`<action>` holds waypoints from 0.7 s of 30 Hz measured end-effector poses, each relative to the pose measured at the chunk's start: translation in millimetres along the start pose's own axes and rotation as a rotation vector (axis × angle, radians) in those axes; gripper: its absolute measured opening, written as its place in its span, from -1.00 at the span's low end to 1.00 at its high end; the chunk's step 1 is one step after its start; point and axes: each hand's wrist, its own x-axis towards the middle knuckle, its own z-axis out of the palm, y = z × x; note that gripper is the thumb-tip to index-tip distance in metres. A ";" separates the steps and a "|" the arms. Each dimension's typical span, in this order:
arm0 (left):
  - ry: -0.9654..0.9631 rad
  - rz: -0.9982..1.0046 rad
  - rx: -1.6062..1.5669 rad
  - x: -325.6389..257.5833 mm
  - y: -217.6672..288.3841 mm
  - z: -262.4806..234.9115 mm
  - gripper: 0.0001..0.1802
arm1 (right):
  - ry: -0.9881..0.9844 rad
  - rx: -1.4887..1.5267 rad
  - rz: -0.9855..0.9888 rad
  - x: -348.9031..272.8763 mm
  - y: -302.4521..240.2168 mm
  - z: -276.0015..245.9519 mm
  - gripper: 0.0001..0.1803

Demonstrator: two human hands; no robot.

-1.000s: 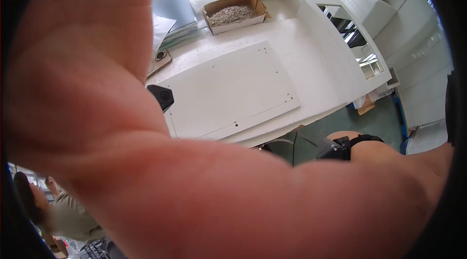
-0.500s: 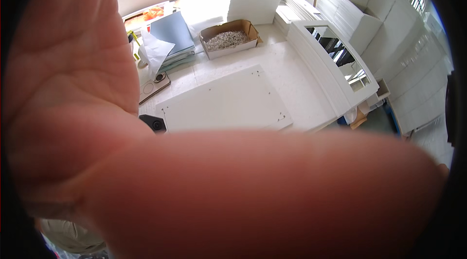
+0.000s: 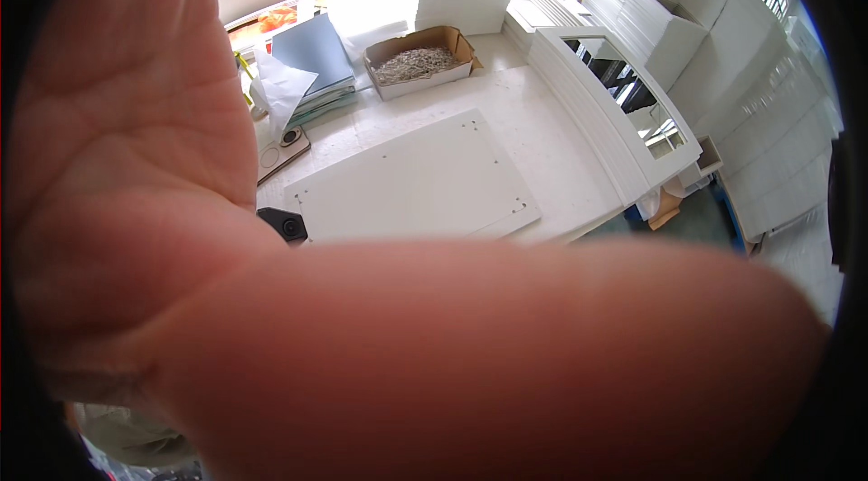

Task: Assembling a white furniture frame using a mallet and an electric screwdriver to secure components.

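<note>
Very close up and blurred, my left hand (image 3: 208, 273) fills the left side and bottom of the head view. Its palm is toward me, the fingers run up past the upper edge, and the thumb stretches right, well apart from them. Nothing shows in its grasp; the fingertips are hidden. Beyond the thumb, a white rectangular panel (image 3: 407, 178) with small holes near its corners lies flat on the white table (image 3: 570, 155). A black angular piece with a round lens-like centre (image 3: 286, 226) shows beside the panel's near left corner, partly covered by the hand. My right hand is out of sight.
A phone (image 3: 287, 154) lies near blue-grey folders (image 3: 315, 61) and crumpled white paper (image 3: 282, 88). Behind the panel stands an open cardboard box (image 3: 420, 65) of small greyish bits. White frames with reflective panes (image 3: 624, 97) are stacked at right. Wrapped white stacks (image 3: 741, 110) stand beyond.
The table and its things have shifted slightly up and left in the picture. My left hand keeps almost the same place. A small skin-coloured patch at the right rim has gone.
</note>
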 end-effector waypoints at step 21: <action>-0.086 0.055 0.029 8.7 18.4 -8.4 -0.07 | -0.113 0.059 -0.109 -0.6 -3.6 8.0 -0.71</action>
